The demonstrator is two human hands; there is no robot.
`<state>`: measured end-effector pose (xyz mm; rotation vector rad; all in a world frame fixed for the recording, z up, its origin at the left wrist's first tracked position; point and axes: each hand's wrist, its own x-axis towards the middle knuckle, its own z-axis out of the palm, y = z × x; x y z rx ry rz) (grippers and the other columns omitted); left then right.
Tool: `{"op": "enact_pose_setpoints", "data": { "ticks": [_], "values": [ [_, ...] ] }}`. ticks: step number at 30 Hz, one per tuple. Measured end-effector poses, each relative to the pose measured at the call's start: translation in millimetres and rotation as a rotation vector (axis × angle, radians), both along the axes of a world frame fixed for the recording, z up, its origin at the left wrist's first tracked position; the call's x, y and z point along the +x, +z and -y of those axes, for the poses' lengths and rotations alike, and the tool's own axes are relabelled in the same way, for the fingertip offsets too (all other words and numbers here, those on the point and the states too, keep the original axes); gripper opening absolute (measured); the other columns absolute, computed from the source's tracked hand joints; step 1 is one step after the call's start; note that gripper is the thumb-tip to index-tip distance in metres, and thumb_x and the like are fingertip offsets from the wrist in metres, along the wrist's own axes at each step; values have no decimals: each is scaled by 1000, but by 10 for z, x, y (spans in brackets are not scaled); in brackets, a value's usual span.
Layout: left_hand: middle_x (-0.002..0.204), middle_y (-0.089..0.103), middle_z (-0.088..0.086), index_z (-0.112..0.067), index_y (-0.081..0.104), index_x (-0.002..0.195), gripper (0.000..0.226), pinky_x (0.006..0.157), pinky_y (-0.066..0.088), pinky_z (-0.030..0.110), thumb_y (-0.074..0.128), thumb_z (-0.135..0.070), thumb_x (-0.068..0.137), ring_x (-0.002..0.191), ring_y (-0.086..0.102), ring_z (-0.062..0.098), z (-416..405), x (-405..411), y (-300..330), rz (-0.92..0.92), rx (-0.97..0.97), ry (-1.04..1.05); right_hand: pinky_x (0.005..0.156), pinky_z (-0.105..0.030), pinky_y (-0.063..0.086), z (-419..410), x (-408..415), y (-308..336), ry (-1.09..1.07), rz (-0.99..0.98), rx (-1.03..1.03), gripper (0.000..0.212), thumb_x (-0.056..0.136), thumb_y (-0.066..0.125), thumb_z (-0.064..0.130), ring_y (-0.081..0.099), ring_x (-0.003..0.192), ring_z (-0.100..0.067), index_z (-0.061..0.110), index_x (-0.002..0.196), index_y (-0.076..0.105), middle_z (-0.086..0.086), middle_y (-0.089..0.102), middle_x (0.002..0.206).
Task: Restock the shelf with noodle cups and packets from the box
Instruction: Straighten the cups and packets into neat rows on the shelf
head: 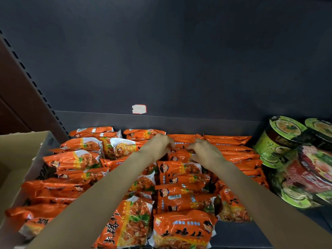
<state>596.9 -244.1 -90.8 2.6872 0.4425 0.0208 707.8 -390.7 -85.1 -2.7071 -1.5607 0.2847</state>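
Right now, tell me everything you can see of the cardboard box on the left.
The cardboard box is plain brown corrugated board, open at the top, with a flap standing along its far edge. Only part shows; the frame's left edge cuts it off. Dark print runs along its right wall. It sits left of the orange noodle packets, some lying against that wall. Neither hand touches it. Its inside is not visible.

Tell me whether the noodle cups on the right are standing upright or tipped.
Tipped. The green noodle cups lean with their round lids facing the camera, stacked against each other beside the orange packets.
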Motion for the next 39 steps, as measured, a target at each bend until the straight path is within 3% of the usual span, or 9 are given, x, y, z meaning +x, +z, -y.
{"op": "enact_pose_setpoints", "data": {
  "ticks": [3, 8, 13, 21, 25, 30, 33, 36, 39],
  "values": [
    [125, 60, 5, -15, 62, 120, 31, 101, 44, 34, 57, -7, 90, 117, 54, 22, -31, -44, 33, 59, 67, 0, 99, -36, 45, 15, 21, 24, 0, -39, -3, 42, 93, 57, 22, 49, 122, -22, 21, 134, 50, -5, 47, 134],
    [136, 51, 1, -24, 50, 134, 37, 108, 26, 34, 48, -24, 97, 130, 38, 20, -66, -166, 17, -32, 363, -50, 99, -35, 45, 97, -40, 6, 29, -36, 47, 39, 98, 46, 24, 51, 120, -19, 22, 137, 46, -2, 49, 133],
    [118, 63, 2, -22, 61, 119, 27, 104, 28, 38, 53, -29, 94, 117, 51, 21, 41, -47, 12, -87, 482, 8, 97, -30, 45, 160, -48, -36, -16, -44, 71, 41, 95, 52, 26, 54, 115, -16, 25, 136, 47, -1, 52, 130],
    [115, 65, -4, -26, 66, 114, 24, 97, 33, 30, 50, -23, 96, 111, 50, 17, -3, -79, 82, 150, 322, 44, 96, -34, 46, 61, -87, 8, 18, 27, 2, 52, 90, 60, 26, 55, 114, -25, 19, 139, 43, -10, 50, 129],
    [110, 67, 1, -22, 68, 113, 25, 94, 40, 31, 49, -18, 96, 105, 52, 19, 25, -44, 132, 233, 217, 67, 95, -37, 46, 21, -52, 37, -6, -12, -6, 60, 86, 62, 45, 56, 111, -27, 17, 136, 46, -11, 54, 124],
    [107, 69, 4, -14, 70, 109, 22, 92, 46, 30, 55, -13, 93, 103, 57, 18, 151, 42, 202, 343, 52, 23, 77, -30, 48, 17, -57, 113, -16, -54, 26, 47, 90, 49, 54, 56, 78, -16, 13, 110, 59, -1, 55, 84],
    [112, 68, 6, -11, 64, 117, 27, 95, 48, 28, 59, -12, 91, 106, 62, 17, 112, -1, 167, 289, -85, 20, 76, -31, 50, -5, -67, 111, -15, -45, 57, 40, 94, 46, 45, 61, 82, -18, 12, 109, 62, -4, 60, 92],
    [118, 65, 7, -10, 55, 127, 39, 98, 47, 32, 62, -16, 89, 112, 61, 19, 38, -97, 102, 87, -79, 64, 73, -31, 47, -25, -45, 120, -38, -101, 51, 29, 97, 47, 32, 61, 80, -21, 9, 94, 63, -4, 59, 84],
    [102, 70, 4, -14, 66, 107, 21, 87, 52, 33, 61, -25, 90, 98, 65, 20, 69, -131, 42, -45, 43, 87, 70, -33, 48, -32, 2, 118, -48, -110, 82, 29, 98, 46, 21, 62, 75, -23, 8, 76, 58, -8, 62, 78]
  ]
}}
